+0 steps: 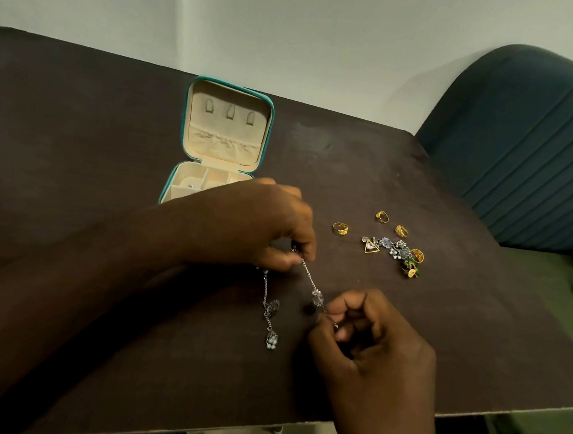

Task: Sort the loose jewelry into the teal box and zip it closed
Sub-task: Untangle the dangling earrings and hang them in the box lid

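Two hands on one silver charm chain [317, 297]: right hand [371, 338] pinches the near end, left hand [261, 222] pinches further up. Chain's axis runs near-right to far-left. Open teal box [228, 134] sits just beyond left hand, so left is nearer.

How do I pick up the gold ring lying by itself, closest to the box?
Pinch the gold ring across its band from above, probably. It lies alone on the table, apart from the jewelry pile, so fingertips fit on both sides.
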